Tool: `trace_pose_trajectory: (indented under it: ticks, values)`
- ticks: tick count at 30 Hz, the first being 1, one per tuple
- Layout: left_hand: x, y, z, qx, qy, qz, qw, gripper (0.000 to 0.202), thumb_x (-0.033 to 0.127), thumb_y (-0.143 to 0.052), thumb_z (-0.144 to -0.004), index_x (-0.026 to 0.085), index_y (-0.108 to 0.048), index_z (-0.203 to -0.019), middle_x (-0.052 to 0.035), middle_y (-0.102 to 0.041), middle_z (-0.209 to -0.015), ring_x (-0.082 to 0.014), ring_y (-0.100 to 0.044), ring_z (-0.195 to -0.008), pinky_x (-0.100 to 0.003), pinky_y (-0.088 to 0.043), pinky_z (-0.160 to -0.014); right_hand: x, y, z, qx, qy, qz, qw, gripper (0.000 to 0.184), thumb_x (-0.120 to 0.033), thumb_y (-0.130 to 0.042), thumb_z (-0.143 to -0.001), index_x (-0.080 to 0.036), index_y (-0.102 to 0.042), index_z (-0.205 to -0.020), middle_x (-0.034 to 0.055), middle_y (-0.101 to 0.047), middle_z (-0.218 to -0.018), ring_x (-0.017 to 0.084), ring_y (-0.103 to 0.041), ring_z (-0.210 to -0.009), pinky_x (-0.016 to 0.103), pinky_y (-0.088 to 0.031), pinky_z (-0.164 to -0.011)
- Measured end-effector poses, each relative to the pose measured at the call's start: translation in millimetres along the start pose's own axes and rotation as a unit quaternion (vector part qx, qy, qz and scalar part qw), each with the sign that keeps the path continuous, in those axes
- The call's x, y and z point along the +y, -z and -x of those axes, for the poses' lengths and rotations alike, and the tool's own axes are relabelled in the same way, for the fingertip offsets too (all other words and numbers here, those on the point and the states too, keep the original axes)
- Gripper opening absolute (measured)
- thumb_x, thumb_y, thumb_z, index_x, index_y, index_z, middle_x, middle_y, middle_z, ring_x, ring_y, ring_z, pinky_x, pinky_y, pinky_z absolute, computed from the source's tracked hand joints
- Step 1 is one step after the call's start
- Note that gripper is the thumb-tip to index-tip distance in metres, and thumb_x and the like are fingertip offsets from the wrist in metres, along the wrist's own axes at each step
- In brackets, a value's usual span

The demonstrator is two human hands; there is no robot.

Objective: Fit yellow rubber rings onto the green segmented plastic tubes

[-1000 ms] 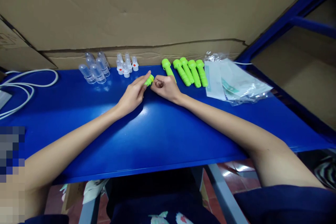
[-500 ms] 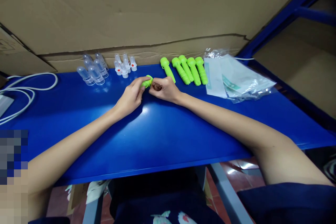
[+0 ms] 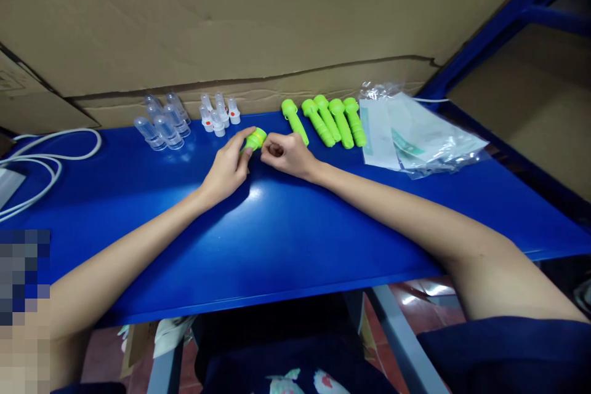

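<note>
My left hand point(image 3: 229, 165) is closed around a lime-green plastic piece point(image 3: 257, 138) with a wide round end and a yellowish band. The rest of that piece is hidden by my fingers. Close by on its right, my right hand point(image 3: 289, 155) has its fingers curled in a pinch at the wide end; whether they hold something small is hidden. Just behind it lies a lime-green torch-shaped tube point(image 3: 294, 121) with a wide cap. Several similar green tubes point(image 3: 339, 123) lie side by side farther right.
Several clear domed tubes point(image 3: 167, 130) and small clear-and-white nozzle-like parts point(image 3: 218, 123) stand along the back. Clear bags with papers point(image 3: 415, 135) lie at the right. A white cable point(image 3: 60, 163) coils on the blue table point(image 3: 258, 246) at left. Cardboard point(image 3: 258, 18) stands behind.
The green piece in my left hand has tilted and turned, showing more of its wide end. My left fingers have shifted slightly around it; my right hand is almost still.
</note>
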State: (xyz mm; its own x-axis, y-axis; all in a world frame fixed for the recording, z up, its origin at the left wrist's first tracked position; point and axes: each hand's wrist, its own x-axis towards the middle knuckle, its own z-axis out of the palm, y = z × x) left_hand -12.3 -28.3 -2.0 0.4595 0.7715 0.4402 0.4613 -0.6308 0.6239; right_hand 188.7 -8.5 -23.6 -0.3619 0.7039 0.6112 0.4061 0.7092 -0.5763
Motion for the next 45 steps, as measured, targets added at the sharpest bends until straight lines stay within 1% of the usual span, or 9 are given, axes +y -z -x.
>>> trace_pose_trajectory:
  ticks: [4,7,10,13,25,31,37,41,45]
  values:
    - [-4.1,-0.9,-3.3,0.002,0.081,0.094,0.992,0.043,0.044,-0.05,-0.106,0.025,-0.048,-0.144,-0.0115,-0.067,-0.138,-0.0067,-0.063,-0.056,-0.02,-0.052,-0.049,-1.8,-0.5,0.6,0.009,0.003,-0.022,1.0,0.016,-0.03,-0.056,-0.092,-0.019,-0.057,-0.081,-0.0059,-0.05,-0.059,0.009,-0.042,-0.051,0.025,-0.038,-0.058]
    - [-3.9,-1.4,-4.4,0.007,0.098,0.139,0.985,0.044,0.047,-0.051,-0.105,0.027,-0.046,-0.143,-0.0121,-0.064,-0.144,-0.0056,-0.062,-0.054,-0.017,-0.043,-0.039,-3.4,-0.1,2.3,0.016,0.004,-0.012,1.0,0.012,-0.026,-0.053,-0.095,-0.017,-0.059,-0.101,-0.0071,-0.05,-0.06,0.01,-0.044,-0.051,0.025,-0.039,-0.059]
    - [0.0,-1.0,-4.1,0.007,0.101,0.154,0.983,0.04,0.044,-0.052,-0.104,0.026,-0.046,-0.139,-0.0124,-0.062,-0.146,-0.0045,-0.062,-0.054,-0.016,-0.041,-0.038,-4.1,0.4,3.1,0.013,-0.009,-0.002,1.0,0.033,-0.022,-0.052,-0.095,-0.014,-0.053,-0.127,-0.0086,-0.049,-0.061,0.012,-0.047,-0.052,0.026,-0.041,-0.06]
    - [5.0,0.0,-3.2,0.002,0.099,0.147,0.984,0.035,0.04,-0.052,-0.104,0.024,-0.047,-0.135,-0.0128,-0.063,-0.146,-0.0037,-0.061,-0.055,-0.015,-0.044,-0.043,-4.4,0.7,2.8,-0.004,-0.013,0.008,1.0,0.042,-0.02,-0.052,-0.093,-0.014,-0.05,-0.135,-0.0087,-0.049,-0.061,0.012,-0.049,-0.053,0.027,-0.042,-0.061]
    - [8.0,-0.1,-1.7,0.013,0.072,0.112,0.991,0.038,0.039,-0.051,-0.105,0.025,-0.047,-0.14,-0.0128,-0.063,-0.145,-0.0071,-0.062,-0.059,-0.027,-0.059,-0.066,-6.1,6.3,2.5,-0.014,-0.023,-0.062,0.998,0.035,-0.026,-0.049,-0.096,-0.016,-0.058,-0.129,-0.0099,-0.04,-0.057,0.01,-0.041,-0.048,0.024,-0.036,-0.054]
    - [11.0,2.5,-2.0,0.004,0.091,0.112,0.99,0.045,0.047,-0.052,-0.105,0.021,-0.052,-0.142,-0.0077,-0.074,-0.106,-0.0136,-0.067,-0.063,-0.031,-0.059,-0.073,-6.5,7.3,2.3,-0.019,-0.012,-0.065,0.998,0.034,-0.027,-0.05,-0.096,-0.016,-0.065,-0.124,-0.0088,-0.038,-0.057,0.01,-0.04,-0.049,0.024,-0.036,-0.053]
    - [12.1,3.8,-1.2,0.008,0.1,0.119,0.988,0.037,0.043,-0.054,-0.104,0.021,-0.055,-0.133,-0.0034,-0.073,-0.092,-0.0143,-0.067,-0.062,-0.03,-0.057,-0.07,-5.6,7.3,2.7,-0.031,-0.008,-0.059,0.998,0.033,-0.026,-0.049,-0.096,-0.017,-0.065,-0.123,-0.0086,-0.035,-0.057,0.011,-0.04,-0.05,0.025,-0.036,-0.054]
    - [11.8,1.7,-0.9,0.011,0.094,0.127,0.987,0.039,0.045,-0.054,-0.103,0.021,-0.054,-0.134,-0.0061,-0.074,-0.104,-0.0118,-0.065,-0.062,-0.026,-0.054,-0.063,-6.5,3.4,4.9,-0.027,0.0,-0.039,0.999,0.035,-0.024,-0.05,-0.095,-0.017,-0.057,-0.128,-0.0091,-0.041,-0.058,0.011,-0.04,-0.049,0.025,-0.039,-0.055]
    - [6.7,-1.0,-2.3,0.007,0.094,0.193,0.977,0.048,0.054,-0.057,-0.1,0.024,-0.051,-0.137,-0.0098,-0.071,-0.122,-0.0091,-0.064,-0.058,-0.02,-0.044,-0.045,-3.7,-0.8,7.2,-0.004,0.006,-0.032,0.999,0.045,-0.025,-0.052,-0.095,-0.019,-0.039,-0.138,-0.0095,-0.049,-0.063,0.012,-0.044,-0.048,0.026,-0.041,-0.054]
